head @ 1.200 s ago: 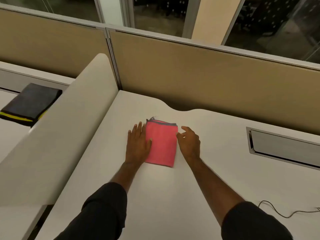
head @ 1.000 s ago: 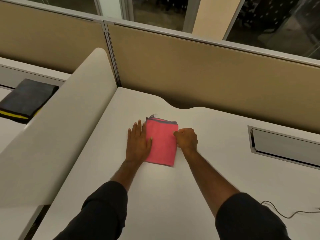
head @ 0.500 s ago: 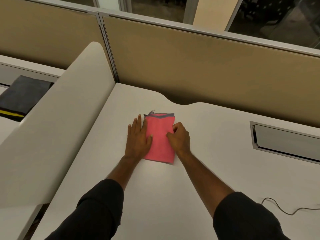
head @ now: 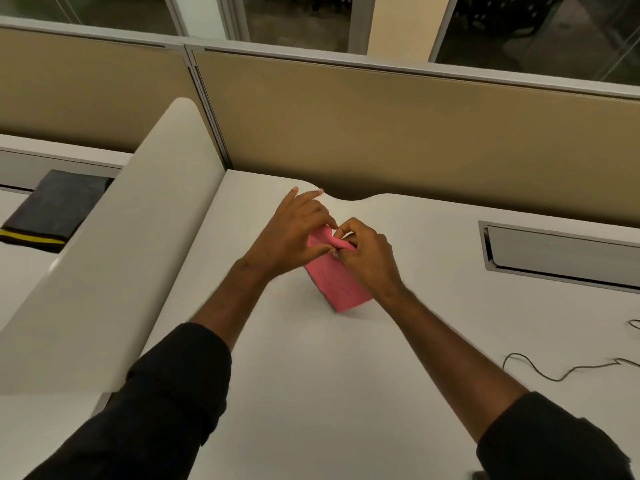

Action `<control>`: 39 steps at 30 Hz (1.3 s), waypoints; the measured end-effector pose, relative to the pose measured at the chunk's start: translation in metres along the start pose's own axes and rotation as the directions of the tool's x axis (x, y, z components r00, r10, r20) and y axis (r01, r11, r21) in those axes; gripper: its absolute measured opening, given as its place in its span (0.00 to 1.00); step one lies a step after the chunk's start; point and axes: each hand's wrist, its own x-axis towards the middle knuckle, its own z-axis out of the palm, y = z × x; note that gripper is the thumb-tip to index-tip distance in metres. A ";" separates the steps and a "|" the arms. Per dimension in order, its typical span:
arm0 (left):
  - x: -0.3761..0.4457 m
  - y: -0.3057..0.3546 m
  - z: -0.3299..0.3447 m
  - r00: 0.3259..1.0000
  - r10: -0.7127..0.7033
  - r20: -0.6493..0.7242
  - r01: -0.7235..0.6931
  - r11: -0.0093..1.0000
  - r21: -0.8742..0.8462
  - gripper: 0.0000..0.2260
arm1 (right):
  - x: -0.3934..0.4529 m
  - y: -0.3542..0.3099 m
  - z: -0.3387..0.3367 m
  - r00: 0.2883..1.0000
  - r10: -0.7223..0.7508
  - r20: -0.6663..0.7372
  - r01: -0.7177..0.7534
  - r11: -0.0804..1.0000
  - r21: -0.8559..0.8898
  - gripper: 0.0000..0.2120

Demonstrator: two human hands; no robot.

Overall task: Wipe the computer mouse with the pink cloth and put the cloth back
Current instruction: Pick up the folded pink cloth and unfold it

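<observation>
Cloth [head: 341, 284], pink, folded into a narrow rectangle, is the reference point for all positions below. It hangs or leans from the hands down toward the white desk [head: 311, 358]; its lower corner is at or just above the desktop, contact not resolvable. A dark edge trim shows along its lower left side.

Left hand [head: 294, 233]: thumb and forefinger pinched on the upper left part of the cloth, remaining fingers spread and pointing away from the person. Right hand [head: 367, 258]: fingers curled, gripping the upper end of the cloth, where a rolled fold of pink fabric shows between thumb and fingers. The two hands meet at the top of the cloth, fingertips almost touching. Both forearms are bare below dark sleeves [head: 173, 393].

Mouse: not in view.

Right of the cloth, well apart: a recessed metal cable tray [head: 561, 252] set into the desk, lid angled; contents not visible. Nearer the person and right of the cloth: a thin dark cable [head: 554, 374] lying loose on the desktop, running off the right edge.

Left of the cloth: a white curved divider panel [head: 114, 271] rising from the desk edge. Beyond it, further left, a dark folded item with a yellow stripe [head: 55, 211] lies on the neighbouring desk.

Behind the cloth: a tan partition wall [head: 398, 133], with windows [head: 294, 19] above it.
</observation>
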 end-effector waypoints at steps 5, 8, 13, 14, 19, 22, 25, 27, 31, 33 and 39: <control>0.006 0.046 -0.021 1.000 0.007 0.016 -0.006 0.995 -0.098 0.11 | -0.040 -0.002 -0.035 0.998 -0.045 -0.046 0.041 0.996 -0.075 0.03; 0.007 0.080 -0.028 0.999 0.026 0.020 -0.022 0.983 -0.184 0.10 | -0.068 -0.002 -0.058 0.996 -0.041 -0.075 0.035 0.996 -0.080 0.03; 0.003 0.131 -0.033 1.000 0.006 0.026 0.003 0.949 -0.316 0.07 | -0.114 0.003 -0.102 0.994 -0.029 -0.109 0.022 0.997 -0.069 0.07; 0.003 0.140 -0.033 1.000 0.001 0.024 0.007 0.941 -0.339 0.07 | -0.122 0.005 -0.112 0.993 -0.021 -0.114 0.013 0.997 -0.072 0.06; 0.000 0.182 -0.031 1.000 -0.002 0.009 0.005 0.898 -0.439 0.09 | -0.162 0.020 -0.153 0.991 0.029 -0.133 -0.041 0.995 -0.090 0.05; -0.003 0.204 -0.028 1.000 0.003 0.010 0.003 0.881 -0.474 0.10 | -0.185 0.029 -0.170 0.987 0.061 -0.152 -0.075 0.993 -0.088 0.05; -0.008 0.223 -0.025 1.000 -0.012 0.015 0.018 0.865 -0.501 0.11 | -0.205 0.036 -0.185 0.984 0.045 -0.170 -0.069 0.987 -0.142 0.06; -0.013 0.236 -0.023 1.000 -0.019 0.021 0.027 0.859 -0.511 0.11 | -0.214 0.038 -0.193 0.978 -0.014 -0.207 -0.041 0.966 -0.255 0.06; -0.027 0.267 -0.013 0.999 -0.033 0.013 0.035 0.874 -0.485 0.11 | -0.228 0.038 -0.210 0.935 -0.182 -0.303 -0.004 0.851 -0.525 0.06; -0.037 0.287 -0.003 0.998 -0.062 -0.008 0.052 0.889 -0.456 0.11 | -0.235 0.041 -0.220 0.930 -0.218 -0.295 0.007 0.815 -0.580 0.05; -0.058 0.347 0.025 0.974 -0.208 -0.092 0.138 0.861 -0.490 0.12 | -0.259 0.055 -0.236 0.923 -0.128 -0.363 -0.062 0.881 -0.469 0.10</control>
